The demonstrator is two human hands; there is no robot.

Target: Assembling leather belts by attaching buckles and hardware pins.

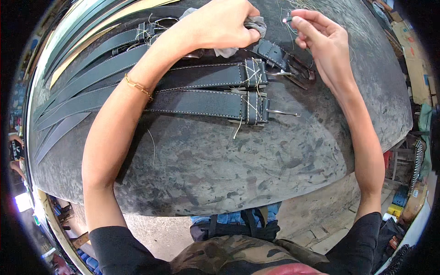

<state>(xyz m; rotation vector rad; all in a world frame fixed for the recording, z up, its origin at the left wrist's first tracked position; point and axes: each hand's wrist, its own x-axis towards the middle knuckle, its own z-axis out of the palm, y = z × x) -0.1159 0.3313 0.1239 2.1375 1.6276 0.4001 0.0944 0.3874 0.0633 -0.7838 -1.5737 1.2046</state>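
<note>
My left hand (224,25) is closed at the far middle of the table, with a bunched grey cloth (257,26) in its fingers. More of the cloth shows beneath that hand. To its right, my right hand (324,39) is raised, thumb and forefinger pinched on a small dark object with a bright pinkish tip, too small to name. Black leather belts (197,103) with white stitching lie under my left forearm, which hides part of them. Their buckle ends (257,107) point right, wound with pale thread. A looped belt end with a buckle (275,54) lies between my hands.
The dark, scuffed table (238,165) has a curved near edge. Tan strips (82,59) and more belts fan out at the far left. Loose pale threads (337,13) lie at the far right. Cardboard (410,59) stands beyond the right edge; a blue-and-black bundle (233,224) sits below the near edge.
</note>
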